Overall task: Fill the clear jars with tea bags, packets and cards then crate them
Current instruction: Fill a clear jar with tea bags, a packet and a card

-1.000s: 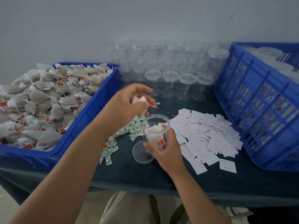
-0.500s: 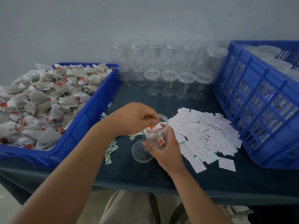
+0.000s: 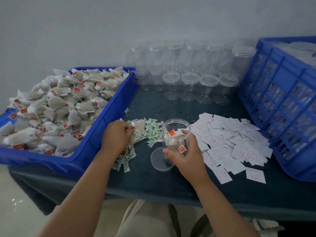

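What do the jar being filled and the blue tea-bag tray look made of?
Jar: clear, glossy, probably plastic; the tea bags inside show through its wall. Blue tray: smooth, opaque, likely moulded plastic, judging by its thick rounded rim.

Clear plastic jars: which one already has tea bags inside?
The clear plastic jar held in the right hand, nearest the person; the rows of jars at the back stand empty.

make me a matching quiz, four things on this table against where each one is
Things: 1 open jar; 2 loose lid; 3 green packets; 4 white cards.
Places: a flat on the cloth at the jar's base; b piled right of the jar; c held in the right hand; d strewn between the blue bin and the jar.
Pairs: 1c, 2a, 3d, 4b.
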`<state>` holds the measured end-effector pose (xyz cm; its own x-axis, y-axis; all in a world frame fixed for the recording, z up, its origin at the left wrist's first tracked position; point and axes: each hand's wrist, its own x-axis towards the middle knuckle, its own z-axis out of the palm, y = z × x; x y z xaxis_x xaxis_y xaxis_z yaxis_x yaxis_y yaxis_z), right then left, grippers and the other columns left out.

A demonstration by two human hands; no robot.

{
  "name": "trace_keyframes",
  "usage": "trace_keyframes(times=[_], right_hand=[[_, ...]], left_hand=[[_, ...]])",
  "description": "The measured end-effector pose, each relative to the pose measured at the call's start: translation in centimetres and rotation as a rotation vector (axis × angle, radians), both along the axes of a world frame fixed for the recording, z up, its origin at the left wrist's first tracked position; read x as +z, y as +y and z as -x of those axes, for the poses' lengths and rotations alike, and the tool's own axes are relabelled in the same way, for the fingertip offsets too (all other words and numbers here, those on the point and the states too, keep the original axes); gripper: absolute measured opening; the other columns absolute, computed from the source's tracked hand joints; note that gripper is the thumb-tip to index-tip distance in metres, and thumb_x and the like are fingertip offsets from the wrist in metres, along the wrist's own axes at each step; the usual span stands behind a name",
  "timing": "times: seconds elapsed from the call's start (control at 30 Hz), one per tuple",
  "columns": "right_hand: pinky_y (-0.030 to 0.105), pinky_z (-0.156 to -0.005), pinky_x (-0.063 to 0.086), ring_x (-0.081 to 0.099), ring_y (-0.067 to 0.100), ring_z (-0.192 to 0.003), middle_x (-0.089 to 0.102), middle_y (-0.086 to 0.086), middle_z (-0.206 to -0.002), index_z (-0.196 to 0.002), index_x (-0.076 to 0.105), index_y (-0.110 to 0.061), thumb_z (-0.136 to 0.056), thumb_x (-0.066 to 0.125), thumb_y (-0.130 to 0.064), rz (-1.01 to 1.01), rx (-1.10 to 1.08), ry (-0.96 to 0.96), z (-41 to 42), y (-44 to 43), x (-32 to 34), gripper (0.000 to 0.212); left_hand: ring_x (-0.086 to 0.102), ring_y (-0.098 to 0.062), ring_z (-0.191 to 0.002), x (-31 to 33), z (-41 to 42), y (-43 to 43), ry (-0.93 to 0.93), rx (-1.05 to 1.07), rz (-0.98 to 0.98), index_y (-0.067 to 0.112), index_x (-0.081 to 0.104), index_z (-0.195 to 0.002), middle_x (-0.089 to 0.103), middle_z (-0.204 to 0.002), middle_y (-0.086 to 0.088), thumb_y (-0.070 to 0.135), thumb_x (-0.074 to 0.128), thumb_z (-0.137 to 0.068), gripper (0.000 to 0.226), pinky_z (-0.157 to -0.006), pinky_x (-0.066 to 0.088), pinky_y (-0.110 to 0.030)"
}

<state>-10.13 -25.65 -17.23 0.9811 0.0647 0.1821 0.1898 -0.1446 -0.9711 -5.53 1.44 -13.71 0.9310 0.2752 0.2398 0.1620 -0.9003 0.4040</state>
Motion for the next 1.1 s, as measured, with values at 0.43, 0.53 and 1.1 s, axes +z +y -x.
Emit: trace_keyframes(times=[0.43,0.53,1.1], right_hand=[[0.035,-0.102,0.06,0.067,0.0,-0.12,0.065,-0.032,-0.126,-0.133,0.047,-0.056,-0.066,0.088,-0.065,0.0,-0.006,0.008,0.2,0.1,0.2,0.079],[0.041,-0.104,0.06,0.068,0.004,-0.121,0.068,-0.021,-0.129,-0.139,0.048,-0.048,-0.066,0.089,-0.067,-0.002,-0.001,0.017,0.1,0.1,0.0,0.086],[0.034,-0.1,0.06,0.068,0.005,-0.118,0.069,-0.02,-0.122,-0.131,0.048,-0.052,-0.067,0.091,-0.064,0.016,-0.026,-0.013,-0.1,0.0,-0.1,0.078]], left_hand=[[0.07,-0.015,-0.082,6.4,1.7,-3.0,-0.195,-0.121,0.842,0.041,0.065,-0.114,0.075,-0.097,0.003,0.041,0.059,-0.102,0.013,-0.076,0.058,-0.045],[0.073,-0.018,-0.088,8.6,2.3,-4.4,-0.241,-0.205,0.826,0.045,0.075,-0.101,0.077,-0.095,0.008,0.046,0.068,-0.095,0.009,-0.074,0.062,-0.04],[0.062,0.016,-0.077,9.7,0.6,-8.3,-0.06,-0.533,0.305,0.042,0.077,-0.108,0.071,-0.092,0.035,0.037,0.061,-0.104,0.017,-0.066,0.046,-0.004]])
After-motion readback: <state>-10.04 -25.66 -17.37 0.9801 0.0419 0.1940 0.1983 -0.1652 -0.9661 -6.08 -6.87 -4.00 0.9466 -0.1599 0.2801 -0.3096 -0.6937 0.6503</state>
